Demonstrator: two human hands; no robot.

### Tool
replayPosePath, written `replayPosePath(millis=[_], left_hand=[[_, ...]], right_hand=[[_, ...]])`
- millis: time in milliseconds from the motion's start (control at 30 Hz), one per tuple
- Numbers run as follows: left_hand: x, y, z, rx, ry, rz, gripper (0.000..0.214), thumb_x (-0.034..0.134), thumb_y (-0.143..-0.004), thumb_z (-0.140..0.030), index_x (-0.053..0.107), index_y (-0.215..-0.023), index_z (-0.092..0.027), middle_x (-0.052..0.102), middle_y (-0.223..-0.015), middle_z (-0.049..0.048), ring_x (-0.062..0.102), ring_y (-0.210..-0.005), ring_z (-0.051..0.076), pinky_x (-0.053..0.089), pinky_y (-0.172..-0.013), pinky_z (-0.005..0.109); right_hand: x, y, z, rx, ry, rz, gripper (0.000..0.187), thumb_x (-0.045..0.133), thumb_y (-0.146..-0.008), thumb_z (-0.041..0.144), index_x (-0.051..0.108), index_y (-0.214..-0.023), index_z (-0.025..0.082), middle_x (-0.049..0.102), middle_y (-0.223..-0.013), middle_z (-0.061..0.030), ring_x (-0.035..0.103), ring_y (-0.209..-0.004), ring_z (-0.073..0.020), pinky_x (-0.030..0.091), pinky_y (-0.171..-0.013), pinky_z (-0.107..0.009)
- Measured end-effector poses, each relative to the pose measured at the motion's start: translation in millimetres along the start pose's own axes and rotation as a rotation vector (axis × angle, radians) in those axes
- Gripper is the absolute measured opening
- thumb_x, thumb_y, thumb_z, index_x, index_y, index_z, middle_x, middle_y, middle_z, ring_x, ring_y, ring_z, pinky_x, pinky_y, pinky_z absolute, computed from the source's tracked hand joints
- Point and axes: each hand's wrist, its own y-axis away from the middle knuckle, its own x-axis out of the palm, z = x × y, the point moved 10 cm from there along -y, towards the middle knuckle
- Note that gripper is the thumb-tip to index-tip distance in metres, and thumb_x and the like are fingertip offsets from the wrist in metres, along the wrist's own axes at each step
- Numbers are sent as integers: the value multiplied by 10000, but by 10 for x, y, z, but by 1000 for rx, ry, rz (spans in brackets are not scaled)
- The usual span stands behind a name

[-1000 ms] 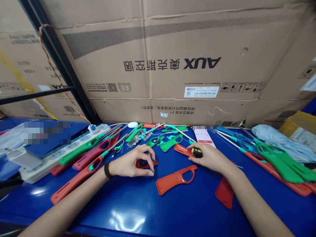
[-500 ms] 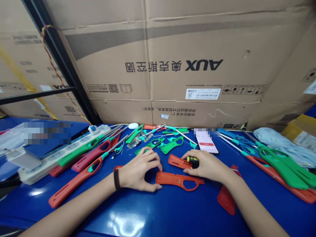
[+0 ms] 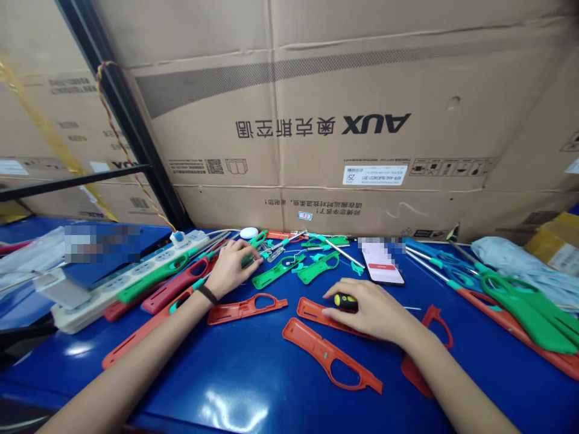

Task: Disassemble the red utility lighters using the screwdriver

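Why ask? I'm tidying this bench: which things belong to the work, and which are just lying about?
In use: right hand on a yellow-and-black screwdriver; left hand on green lighter parts; orange lighter shells.
Lying about: power strip, smartphone, AUX carton.

Bench qty: 2 hands [image 3: 233, 269] [image 3: 373, 312], 1 phone [image 3: 382, 266], 1 power strip [image 3: 115, 291].
Loose pcs: 3 orange lighter shells [image 3: 246, 310], 2 green lighter shells [image 3: 277, 272], 1 yellow-black handle [image 3: 345, 301].
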Motion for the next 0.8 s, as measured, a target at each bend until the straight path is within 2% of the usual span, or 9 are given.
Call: replayPosePath(millis=[133, 267, 400, 500, 633, 800], left_hand=[[60, -58, 16, -28, -44, 6, 239, 561, -823, -418, 666, -889, -213, 570, -982, 76, 488, -942, 266, 371, -823, 394], [136, -296, -49, -65, -69, 4, 195, 535, -833, -336, 654, -917, -206, 561, -1016, 98, 469, -999, 283, 353, -847, 408], [323, -562, -41, -108, -62, 42, 141, 616, -751, -315, 655, -764, -180, 569, -922, 121, 471, -982, 322, 353, -836, 443], [389, -665, -16, -144, -12, 43, 141, 647, -711, -309, 634, -681, -172, 571, -851, 121, 479, -957, 334, 365, -808, 447], [250, -680, -1, -162, 110, -7, 165, 598, -751, -323, 589, -678, -175, 586, -794, 98, 515, -907, 304, 375, -786, 407], [-72, -579, -84, -172, 365, -81, 243, 437, -860, -419, 510, -839, -188, 555, -667, 14, 522, -613, 172, 388, -606, 276]], right_hand=[[-2, -4, -20, -3, 14, -3, 217, 554, -823, 394, 676, -953, 269, 692, -971, -23, 635, -864, -216, 480, -773, -351], [-7, -16, -75, -4, 10, -13, 217, 540, -834, 388, 684, -936, 263, 701, -952, -19, 639, -857, -216, 479, -779, -343], [-46, -31, -139, -4, 6, -45, 221, 523, -853, 374, 696, -915, 253, 711, -911, -21, 647, -837, -201, 475, -765, -311], [-101, -29, -159, -3, 13, -85, 218, 514, -860, 365, 696, -905, 254, 713, -897, -14, 650, -822, -188, 473, -742, -292], [-161, -19, -130, -14, 45, -141, 214, 502, -871, 359, 687, -894, 252, 707, -892, -7, 645, -810, -183, 470, -716, -291], [-285, 7, -16, -48, 109, -276, 203, 485, -884, 339, 667, -885, 250, 686, -890, -6, 639, -779, -163, 469, -693, -275]])
